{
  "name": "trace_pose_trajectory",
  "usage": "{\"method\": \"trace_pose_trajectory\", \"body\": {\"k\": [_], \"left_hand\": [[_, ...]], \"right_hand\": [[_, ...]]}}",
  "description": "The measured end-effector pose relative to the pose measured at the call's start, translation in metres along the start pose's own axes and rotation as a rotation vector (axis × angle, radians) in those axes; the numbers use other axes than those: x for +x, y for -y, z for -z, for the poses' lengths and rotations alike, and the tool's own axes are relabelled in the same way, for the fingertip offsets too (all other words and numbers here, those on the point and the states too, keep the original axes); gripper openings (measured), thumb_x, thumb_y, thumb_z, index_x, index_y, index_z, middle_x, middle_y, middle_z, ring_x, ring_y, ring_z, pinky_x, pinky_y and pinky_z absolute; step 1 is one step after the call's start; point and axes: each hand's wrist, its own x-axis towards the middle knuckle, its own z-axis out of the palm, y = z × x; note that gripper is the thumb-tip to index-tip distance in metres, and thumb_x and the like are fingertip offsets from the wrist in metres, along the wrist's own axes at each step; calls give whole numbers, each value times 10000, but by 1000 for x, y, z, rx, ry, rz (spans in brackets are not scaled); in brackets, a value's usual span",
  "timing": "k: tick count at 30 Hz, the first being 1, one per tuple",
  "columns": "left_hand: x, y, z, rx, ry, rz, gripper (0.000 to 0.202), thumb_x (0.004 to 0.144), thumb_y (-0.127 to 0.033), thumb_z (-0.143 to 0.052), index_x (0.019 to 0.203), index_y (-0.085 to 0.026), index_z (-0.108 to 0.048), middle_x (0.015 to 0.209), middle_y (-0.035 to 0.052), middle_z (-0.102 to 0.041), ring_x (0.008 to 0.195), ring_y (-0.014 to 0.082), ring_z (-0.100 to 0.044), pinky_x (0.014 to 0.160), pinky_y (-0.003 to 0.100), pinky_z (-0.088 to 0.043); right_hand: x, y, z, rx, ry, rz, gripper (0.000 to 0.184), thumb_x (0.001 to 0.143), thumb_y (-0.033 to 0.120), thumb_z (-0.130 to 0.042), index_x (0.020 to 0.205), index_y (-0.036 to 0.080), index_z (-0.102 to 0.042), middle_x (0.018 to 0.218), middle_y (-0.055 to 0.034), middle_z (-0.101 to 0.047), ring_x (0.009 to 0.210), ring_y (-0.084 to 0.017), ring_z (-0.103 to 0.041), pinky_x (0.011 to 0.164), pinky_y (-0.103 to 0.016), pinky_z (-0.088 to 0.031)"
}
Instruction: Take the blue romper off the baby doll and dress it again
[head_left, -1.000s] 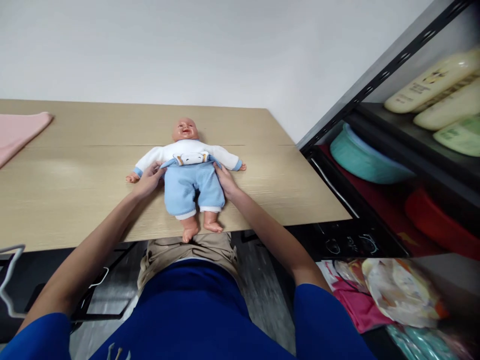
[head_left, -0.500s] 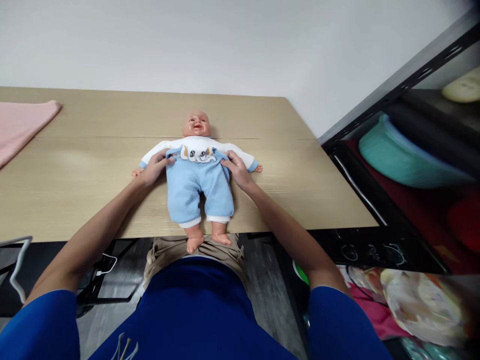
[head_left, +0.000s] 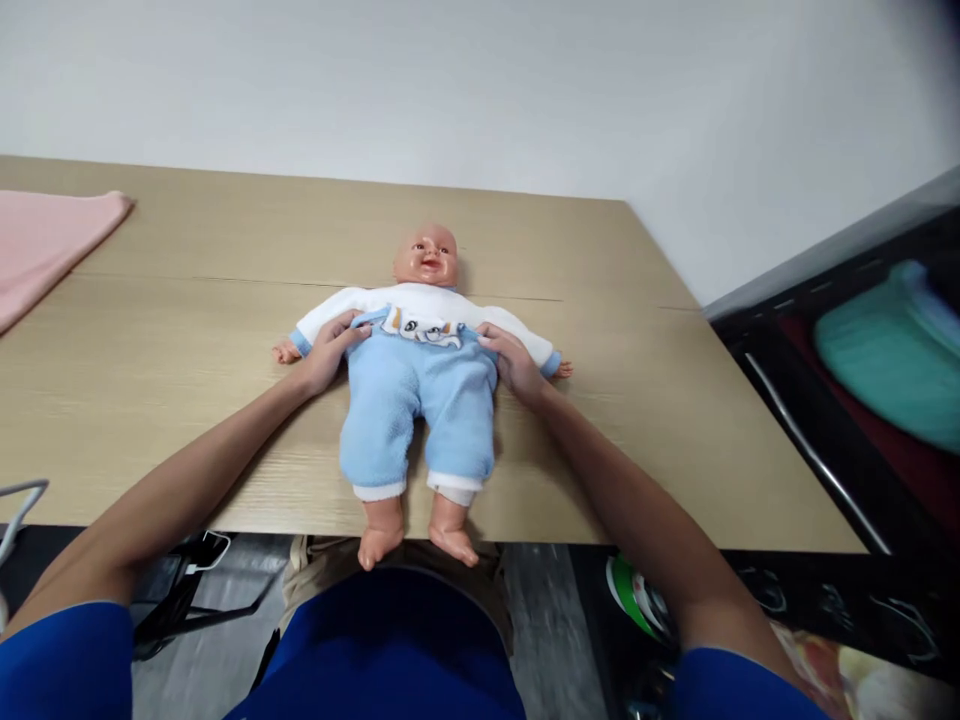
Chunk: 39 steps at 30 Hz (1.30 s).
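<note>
A baby doll (head_left: 426, 258) lies on its back on the table, head toward the wall and feet over the front edge. It wears a white long-sleeved top (head_left: 416, 297) with blue cuffs and light blue fleece pants (head_left: 386, 400) with white hems. An elephant face decorates the front near the waistband. My left hand (head_left: 330, 352) is closed on the waistband at the picture's left, thumb on the cloth. At the other side, my right hand (head_left: 514, 362) pinches the pants near their upper corner. Parts of my fingers are hidden beneath or behind the fabric.
A pink cloth (head_left: 52, 240) lies at the table's far left. The wooden table (head_left: 645, 420) meets a white wall behind. To the right stands a black shelf (head_left: 795, 440) holding a teal basin (head_left: 885, 350). A green-and-white round object (head_left: 634, 595) is below the table edge.
The camera view has shifted, so the doll and table look larger and lower. Both hands stay at the pants' upper corners, and the elephant front looks more bunched.
</note>
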Motion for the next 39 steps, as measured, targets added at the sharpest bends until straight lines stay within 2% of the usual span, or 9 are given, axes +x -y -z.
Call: {"method": "trace_pose_trajectory", "body": {"k": [5,10,16,22,27,29,33,36,39], "left_hand": [[-7,-3,-6,-45,-43,-51,493,998,-678,-852,913,-222,-684,812,-7,-546,732,180,-470,695,322,-411],[-6,-5,-10,100,-86,-122,580,1044,-800,-777,1030,-224,-716,915,5,-610,824,180,-522,775,317,-434],[-2,1,-7,132,-134,-149,567,1070,-803,-736,1105,-237,-723,1051,36,-698,953,208,-610,902,344,-502],[11,1,-14,129,-195,-159,589,1073,-820,-717,1095,-232,-714,1026,41,-712,965,216,-628,906,351,-512],[12,0,-17,49,-193,-171,539,1064,-772,-766,1037,-237,-709,998,28,-693,953,214,-616,924,353,-506],[9,1,-17,18,-212,-171,516,1064,-753,-775,1025,-244,-701,986,25,-681,943,218,-610,921,359,-506],[3,0,-18,55,-262,-218,513,1077,-758,-742,1015,-252,-690,970,36,-659,933,238,-601,905,383,-506],[2,-2,-20,104,-284,-248,530,1079,-776,-724,1008,-253,-680,985,47,-660,941,244,-603,922,399,-506],[4,-1,-19,133,-302,-231,548,1077,-788,-719,993,-249,-669,979,44,-666,951,243,-610,941,400,-506]], "right_hand": [[-13,4,-9,-37,-274,21,555,1043,800,-670,880,274,-609,855,13,-539,831,-214,-519,829,-365,-509],[-12,12,-21,-181,-406,101,580,1109,815,-587,946,262,-654,872,4,-628,843,-217,-574,843,-373,-524],[-7,10,-20,-340,-395,144,516,1163,732,-564,983,263,-682,861,6,-666,826,-220,-598,822,-382,-496],[-4,7,-18,-419,-368,122,433,1165,651,-565,1031,261,-698,921,-26,-742,871,-244,-662,853,-418,-541],[0,38,-27,-613,-490,257,189,1110,417,-636,1202,262,-692,1171,-93,-762,1023,-291,-660,1012,-521,-561],[13,64,-37,-614,-401,344,204,1115,346,-629,1294,268,-689,1290,-127,-764,1137,-325,-675,1082,-557,-558],[64,107,-72,-545,3,415,219,1146,278,-578,1306,285,-727,1320,-127,-784,1313,-370,-685,1233,-582,-517],[117,110,-99,-557,381,413,276,1112,230,-623,1359,235,-747,1417,-152,-789,1375,-377,-691,1262,-584,-510],[164,93,-119,-601,754,399,401,983,98,-700,1353,225,-784,1441,-139,-810,1347,-348,-721,1230,-553,-548]]}}
